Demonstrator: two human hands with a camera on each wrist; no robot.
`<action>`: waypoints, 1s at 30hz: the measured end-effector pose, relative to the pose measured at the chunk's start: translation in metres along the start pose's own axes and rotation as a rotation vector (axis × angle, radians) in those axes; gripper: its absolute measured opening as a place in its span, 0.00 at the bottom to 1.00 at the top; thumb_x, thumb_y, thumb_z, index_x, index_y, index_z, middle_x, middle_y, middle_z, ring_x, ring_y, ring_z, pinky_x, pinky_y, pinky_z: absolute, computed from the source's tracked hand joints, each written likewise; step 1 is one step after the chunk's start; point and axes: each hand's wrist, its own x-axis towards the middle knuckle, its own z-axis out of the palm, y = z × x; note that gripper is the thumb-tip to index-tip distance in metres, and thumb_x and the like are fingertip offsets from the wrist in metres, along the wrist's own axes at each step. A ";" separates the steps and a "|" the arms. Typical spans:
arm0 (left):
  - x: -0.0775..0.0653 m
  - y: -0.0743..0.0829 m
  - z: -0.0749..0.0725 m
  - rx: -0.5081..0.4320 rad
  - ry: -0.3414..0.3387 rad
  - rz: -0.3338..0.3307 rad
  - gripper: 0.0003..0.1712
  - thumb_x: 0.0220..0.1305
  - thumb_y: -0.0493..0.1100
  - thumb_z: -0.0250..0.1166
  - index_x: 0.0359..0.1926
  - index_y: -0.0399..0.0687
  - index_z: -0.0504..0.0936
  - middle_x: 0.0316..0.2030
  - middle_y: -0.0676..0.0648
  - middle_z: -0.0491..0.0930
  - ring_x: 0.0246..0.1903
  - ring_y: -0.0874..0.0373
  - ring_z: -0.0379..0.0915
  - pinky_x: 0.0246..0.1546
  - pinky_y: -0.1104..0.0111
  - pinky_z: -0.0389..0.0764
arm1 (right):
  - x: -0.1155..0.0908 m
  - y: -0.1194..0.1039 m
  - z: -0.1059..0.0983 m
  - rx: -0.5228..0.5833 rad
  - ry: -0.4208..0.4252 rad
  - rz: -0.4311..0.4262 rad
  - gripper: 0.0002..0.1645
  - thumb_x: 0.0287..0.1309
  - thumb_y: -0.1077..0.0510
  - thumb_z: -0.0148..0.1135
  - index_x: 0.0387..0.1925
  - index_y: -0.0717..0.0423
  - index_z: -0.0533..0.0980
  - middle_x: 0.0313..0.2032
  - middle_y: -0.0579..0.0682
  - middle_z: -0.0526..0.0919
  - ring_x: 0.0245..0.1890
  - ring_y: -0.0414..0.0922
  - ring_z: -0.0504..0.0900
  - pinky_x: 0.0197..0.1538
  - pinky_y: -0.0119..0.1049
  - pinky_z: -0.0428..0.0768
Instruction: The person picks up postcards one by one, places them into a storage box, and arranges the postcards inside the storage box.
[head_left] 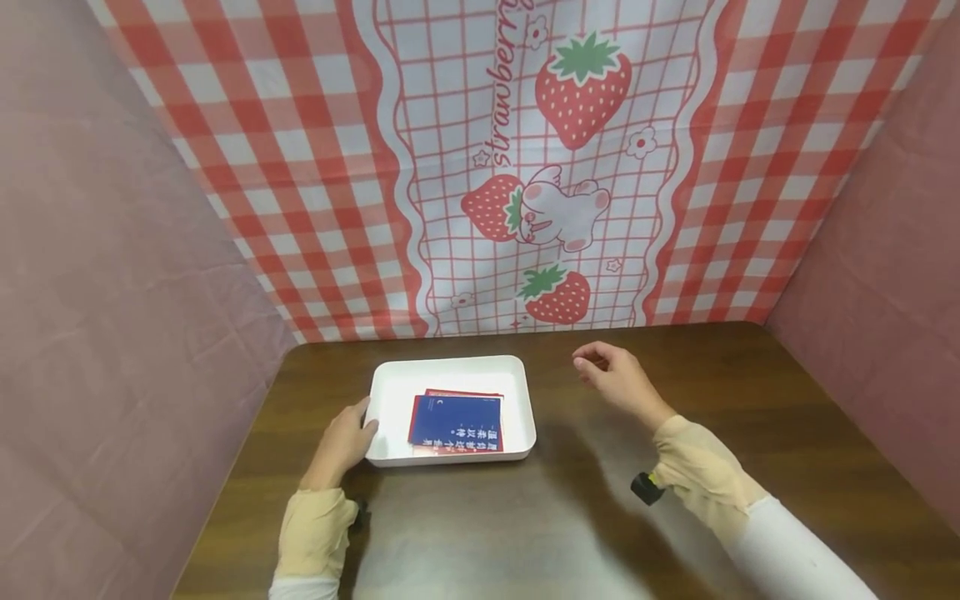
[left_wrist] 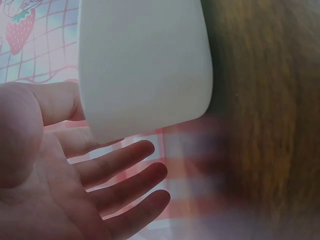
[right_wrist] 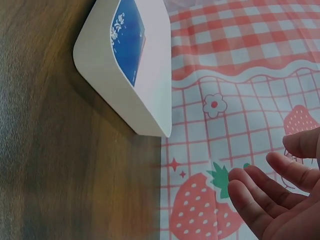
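A white rectangular tray (head_left: 453, 460) sits on the wooden table, left of its middle. In it lies a flat blue booklet or card (head_left: 457, 421) with white characters, partly covering a red-edged flat piece (head_left: 465, 392). My left hand (head_left: 341, 442) holds the tray's left side, its thumb over the rim. The left wrist view shows the other fingers (left_wrist: 125, 192) spread beside the tray's outer wall (left_wrist: 145, 65). To the right of the tray, my right hand (head_left: 618, 379) hovers above the table. Its fingers are loosely bent with nothing between them, as the right wrist view also shows.
A brown wooden table (head_left: 480, 533) carries the tray. Behind it hangs a red-and-white checked cloth (head_left: 315, 167) with strawberries. Pink cloth walls (head_left: 112, 317) stand to the left and right. A small black device (head_left: 647, 488) is strapped to the right wrist.
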 end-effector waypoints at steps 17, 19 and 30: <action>0.008 0.013 -0.008 0.026 0.195 0.100 0.26 0.66 0.40 0.55 0.62 0.30 0.73 0.60 0.30 0.74 0.62 0.34 0.69 0.63 0.44 0.68 | 0.001 0.012 0.000 -0.172 0.096 -0.067 0.18 0.68 0.53 0.56 0.48 0.64 0.77 0.43 0.61 0.84 0.44 0.55 0.82 0.48 0.50 0.80; 0.012 0.019 -0.010 0.034 0.215 0.124 0.26 0.66 0.40 0.55 0.62 0.31 0.73 0.60 0.30 0.74 0.62 0.35 0.69 0.63 0.45 0.69 | 0.002 0.014 0.001 -0.190 0.106 -0.078 0.20 0.67 0.52 0.56 0.50 0.65 0.77 0.44 0.62 0.83 0.45 0.56 0.82 0.50 0.52 0.79; 0.027 0.052 -0.017 0.021 0.263 0.154 0.30 0.68 0.45 0.56 0.67 0.36 0.68 0.72 0.31 0.57 0.71 0.36 0.55 0.68 0.42 0.62 | 0.002 0.019 0.003 -0.361 0.141 -0.114 0.31 0.66 0.47 0.57 0.62 0.66 0.70 0.55 0.70 0.75 0.58 0.65 0.72 0.62 0.59 0.69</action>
